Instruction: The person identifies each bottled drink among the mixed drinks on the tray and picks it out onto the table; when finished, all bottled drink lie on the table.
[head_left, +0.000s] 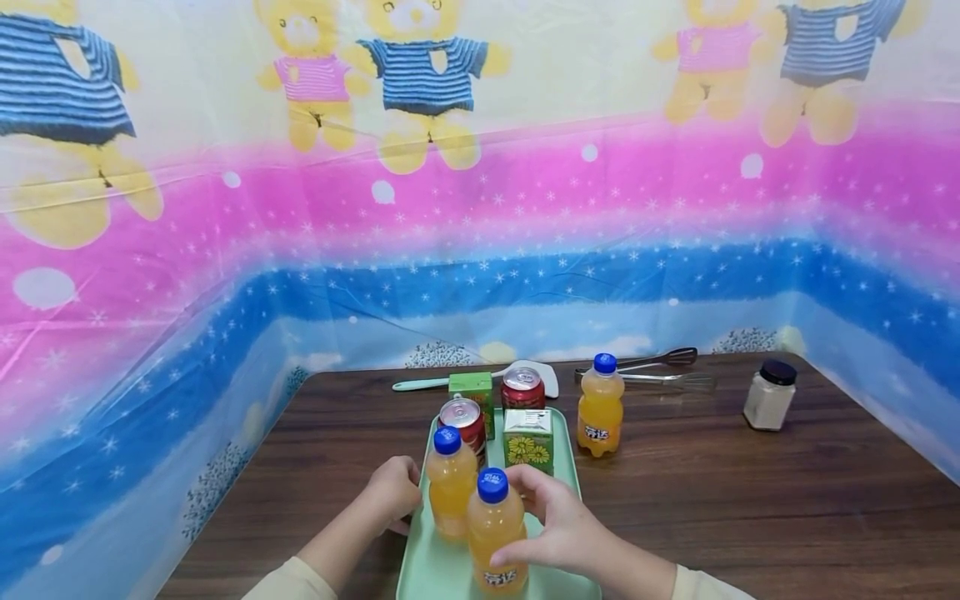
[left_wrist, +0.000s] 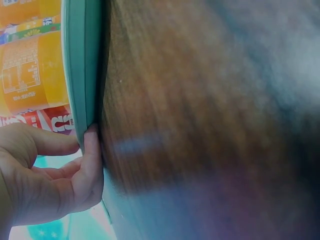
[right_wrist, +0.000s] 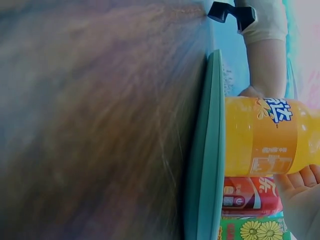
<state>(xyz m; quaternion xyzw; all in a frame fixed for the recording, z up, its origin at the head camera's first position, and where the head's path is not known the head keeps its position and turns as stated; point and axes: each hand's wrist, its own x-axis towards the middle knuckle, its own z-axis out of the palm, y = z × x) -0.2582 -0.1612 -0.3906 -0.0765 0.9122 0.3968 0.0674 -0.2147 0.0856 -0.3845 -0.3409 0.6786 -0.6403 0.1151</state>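
Observation:
My right hand (head_left: 562,527) grips an orange soda bottle (head_left: 495,533) with a blue cap, thumb in front and fingers behind. The bottle stands upright on the near half of a pale green tray (head_left: 412,575). At the tray's left rim, my left hand (left_wrist: 55,175) pinches the edge between thumb and fingers. Just behind the gripped bottle is a second orange soda bottle (head_left: 450,492), partly covered by it. Farther back on the tray are two red soda cans (head_left: 468,427) and two green drink cartons (head_left: 528,450), close together.
Right of the tray stands a third orange soda bottle (head_left: 600,408). Behind the tray lie a white spatula (head_left: 536,379) and metal tongs (head_left: 660,379). A black-lidded jar (head_left: 771,396) is at the far right. A patterned curtain (head_left: 540,283) borders the wooden table (head_left: 750,517).

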